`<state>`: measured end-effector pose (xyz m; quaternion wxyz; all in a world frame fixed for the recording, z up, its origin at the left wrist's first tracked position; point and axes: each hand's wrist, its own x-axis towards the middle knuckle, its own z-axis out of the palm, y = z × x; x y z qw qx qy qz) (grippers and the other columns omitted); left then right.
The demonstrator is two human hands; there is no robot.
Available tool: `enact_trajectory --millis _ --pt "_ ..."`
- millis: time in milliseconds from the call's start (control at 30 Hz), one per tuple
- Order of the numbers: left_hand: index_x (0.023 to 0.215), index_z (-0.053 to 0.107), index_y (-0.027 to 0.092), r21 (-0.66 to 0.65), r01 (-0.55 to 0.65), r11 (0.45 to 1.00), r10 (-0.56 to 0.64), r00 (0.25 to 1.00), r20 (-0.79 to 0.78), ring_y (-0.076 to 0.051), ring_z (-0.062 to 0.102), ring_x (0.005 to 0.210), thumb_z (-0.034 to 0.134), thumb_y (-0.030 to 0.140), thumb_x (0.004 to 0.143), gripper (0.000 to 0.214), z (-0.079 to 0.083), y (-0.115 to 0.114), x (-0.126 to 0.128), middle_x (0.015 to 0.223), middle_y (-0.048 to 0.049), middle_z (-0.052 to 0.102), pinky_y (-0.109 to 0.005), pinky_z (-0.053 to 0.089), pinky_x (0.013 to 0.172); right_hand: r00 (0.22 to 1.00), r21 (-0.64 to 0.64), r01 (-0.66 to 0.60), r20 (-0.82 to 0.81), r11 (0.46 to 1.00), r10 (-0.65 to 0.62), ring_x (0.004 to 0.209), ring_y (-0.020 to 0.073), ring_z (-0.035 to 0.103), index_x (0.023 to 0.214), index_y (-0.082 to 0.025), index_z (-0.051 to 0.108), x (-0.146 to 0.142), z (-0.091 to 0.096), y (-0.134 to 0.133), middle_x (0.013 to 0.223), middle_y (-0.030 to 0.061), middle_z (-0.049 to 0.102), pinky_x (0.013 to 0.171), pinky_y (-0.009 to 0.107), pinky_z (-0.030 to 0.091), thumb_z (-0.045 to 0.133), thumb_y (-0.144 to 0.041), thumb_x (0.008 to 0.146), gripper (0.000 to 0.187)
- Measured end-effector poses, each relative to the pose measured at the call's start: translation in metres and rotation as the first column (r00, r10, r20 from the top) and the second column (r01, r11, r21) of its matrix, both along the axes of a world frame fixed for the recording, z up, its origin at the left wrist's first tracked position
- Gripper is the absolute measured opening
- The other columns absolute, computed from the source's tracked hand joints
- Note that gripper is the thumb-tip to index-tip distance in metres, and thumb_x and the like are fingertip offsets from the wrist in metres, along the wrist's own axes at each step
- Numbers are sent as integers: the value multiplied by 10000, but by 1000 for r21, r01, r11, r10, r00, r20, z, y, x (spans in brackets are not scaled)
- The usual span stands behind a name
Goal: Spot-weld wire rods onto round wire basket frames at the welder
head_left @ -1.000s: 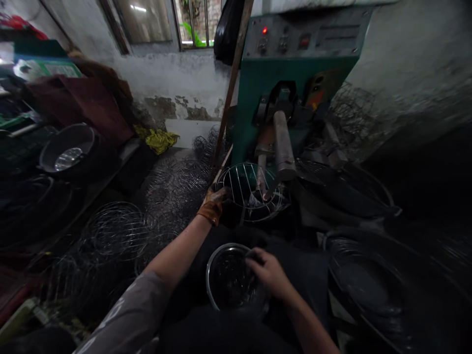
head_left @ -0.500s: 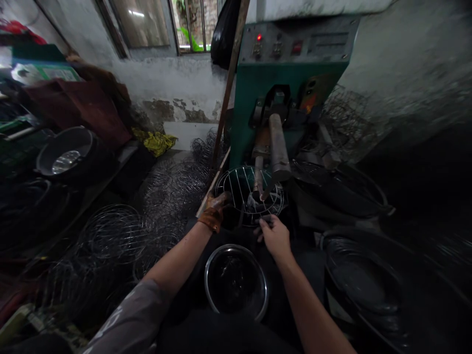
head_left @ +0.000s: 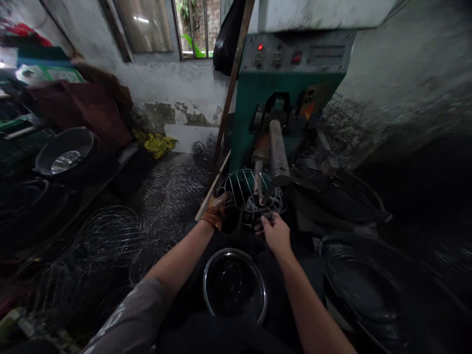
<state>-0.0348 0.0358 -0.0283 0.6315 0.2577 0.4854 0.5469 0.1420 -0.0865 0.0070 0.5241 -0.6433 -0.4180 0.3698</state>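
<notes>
A round wire rack (head_left: 241, 187) with parallel bars lies at the lower electrode (head_left: 258, 179) of a green spot-welding machine (head_left: 239, 123). My left hand (head_left: 218, 210), in a stained orange-brown glove, is closed on the rack's left rim. By the near right rim is my right hand (head_left: 275, 230), its fingers curled together in a pinch; what they hold is too small and dark to make out. The thick upper electrode arm (head_left: 279, 152) reaches out above the rack's right part. A shiny-rimmed metal bowl (head_left: 208, 300) sits between my forearms, with small glints inside.
Piles of round wire racks (head_left: 110, 233) cover the floor at left. A dark pot (head_left: 66, 142) stands beyond them. At right is a dark basin (head_left: 363, 290) with ring-shaped stock. A rusty upright bar (head_left: 230, 88) leans beside the machine.
The camera view has tilted up slightly, so the machine sits lower. The rack appears a little flatter. Both hands keep nearly the same places at its rim.
</notes>
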Motion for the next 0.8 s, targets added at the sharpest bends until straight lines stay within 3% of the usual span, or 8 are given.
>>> enact_trajectory --millis 400,600,700,800 --pt "1045 693 193 -13 11 1000 -11 1000 -27 -214 712 678 962 308 616 519 12 14 8 786 -63 719 -326 548 659 998 -21 19 60 1000 -17 484 223 685 837 -241 565 11 0 24 612 8 672 438 325 579 662 -511 763 296" --pt "1029 656 196 -60 0 998 -1 1000 -11 -158 671 613 975 277 591 548 14 14 13 743 -5 678 -280 522 627 992 -59 18 124 998 -10 528 230 688 846 -239 583 13 -6 29 678 45 708 501 351 586 594 -492 815 256" --pt "1073 631 216 -72 19 997 -16 999 46 -145 665 621 963 285 621 565 14 12 14 740 15 672 -251 506 610 984 -72 42 176 997 -29 635 246 723 925 -217 613 13 0 21 737 61 728 605 371 610 550 -447 855 248" --pt "1101 619 218 -70 82 994 -76 994 84 -128 629 584 930 259 676 528 15 16 8 746 13 679 -237 482 567 882 -24 -14 470 1000 23 926 268 746 1033 -190 667 3 6 -9 974 127 770 849 388 596 527 -376 918 259"
